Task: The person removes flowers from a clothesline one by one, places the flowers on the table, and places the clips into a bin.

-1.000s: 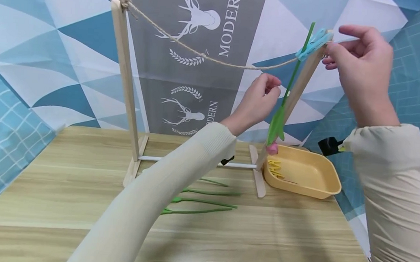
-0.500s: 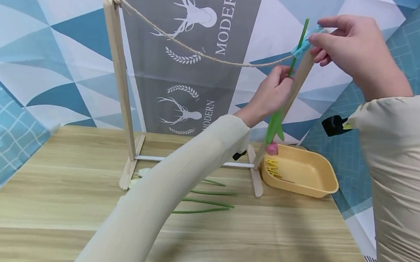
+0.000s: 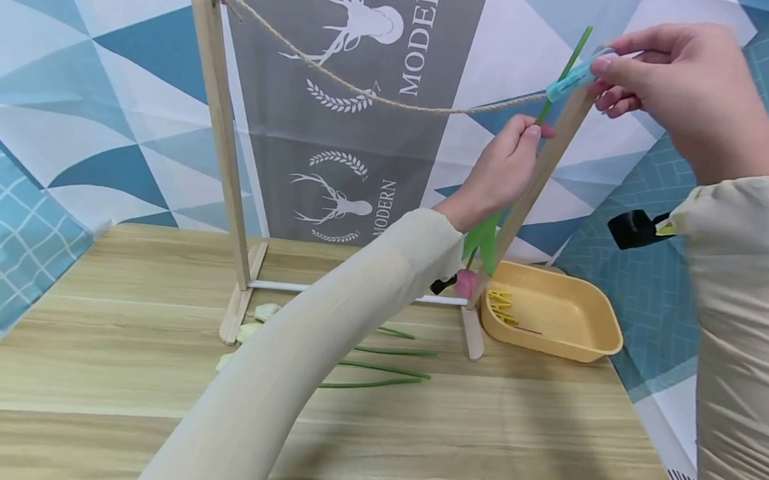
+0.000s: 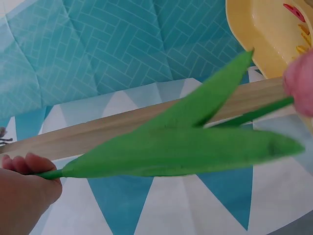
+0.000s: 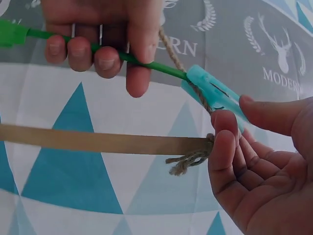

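My left hand [image 3: 502, 166] grips the green stem of an artificial pink tulip [image 4: 171, 152], which hangs head down with its leaves below the hand. In the right wrist view the fingers curl round that stem [image 5: 166, 69]. My right hand [image 3: 696, 91] pinches the handle end of a light blue clothespin [image 3: 573, 78] between thumb and fingers. The clothespin's nose sits over the twine [image 3: 394, 104] and the stem, close to the right post [image 3: 554, 155]. The stem's cut end sticks up past the clothespin. The pink bloom [image 3: 465, 283] hangs near the foot of the post.
Several white tulips [image 3: 265, 312] lie on the wooden table [image 3: 114, 370], partly hidden by the left sleeve. A yellow basin [image 3: 573, 320] with yellow clothespins [image 3: 500, 306] stands right of the frame. The left post [image 3: 221, 132] carries the twine's other knotted end.
My left hand has moved up and right and taken hold of the tulip's stem. My right hand has closed on the clothespin's handles. The bloom has swung left.
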Motion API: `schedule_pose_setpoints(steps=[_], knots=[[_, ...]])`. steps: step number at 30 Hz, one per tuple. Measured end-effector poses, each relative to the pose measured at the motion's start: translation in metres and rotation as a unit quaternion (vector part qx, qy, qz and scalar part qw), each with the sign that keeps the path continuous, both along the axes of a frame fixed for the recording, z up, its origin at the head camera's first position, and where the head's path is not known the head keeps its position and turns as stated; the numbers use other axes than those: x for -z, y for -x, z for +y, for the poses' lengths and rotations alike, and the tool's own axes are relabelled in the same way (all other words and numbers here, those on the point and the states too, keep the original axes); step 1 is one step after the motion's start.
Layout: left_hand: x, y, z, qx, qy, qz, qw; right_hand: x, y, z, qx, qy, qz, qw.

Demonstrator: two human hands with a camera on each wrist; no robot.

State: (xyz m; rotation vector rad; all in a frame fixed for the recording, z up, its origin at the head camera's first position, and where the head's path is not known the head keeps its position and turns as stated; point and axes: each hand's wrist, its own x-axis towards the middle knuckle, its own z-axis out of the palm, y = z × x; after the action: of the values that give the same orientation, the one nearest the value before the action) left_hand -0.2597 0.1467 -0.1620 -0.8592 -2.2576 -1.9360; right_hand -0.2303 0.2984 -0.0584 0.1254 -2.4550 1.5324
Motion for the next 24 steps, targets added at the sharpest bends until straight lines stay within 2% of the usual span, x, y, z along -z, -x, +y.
schedule_pose_setpoints(steps=[7,12,17,20,24], knots=[[-0.001,-0.002,-0.001,-0.013,0.029,0.008,0.9995,0.005,-0.002,0.014,-0.051,0.079,-0.004,0.9955],[0.001,-0.002,-0.004,-0.028,0.058,0.02,0.9977,0.009,-0.004,0.016,-0.044,0.15,0.02,0.9875],[0.005,0.0,-0.01,-0.049,0.091,0.034,0.9941,0.011,-0.006,0.019,-0.036,0.188,0.038,0.9808],[0.007,0.0,-0.013,-0.06,0.109,0.04,0.9914,0.013,-0.007,0.02,-0.036,0.227,0.044,0.9722],[0.01,-0.001,-0.018,-0.068,0.137,0.053,0.9868,0.015,-0.008,0.021,-0.046,0.291,0.059,0.9537]])
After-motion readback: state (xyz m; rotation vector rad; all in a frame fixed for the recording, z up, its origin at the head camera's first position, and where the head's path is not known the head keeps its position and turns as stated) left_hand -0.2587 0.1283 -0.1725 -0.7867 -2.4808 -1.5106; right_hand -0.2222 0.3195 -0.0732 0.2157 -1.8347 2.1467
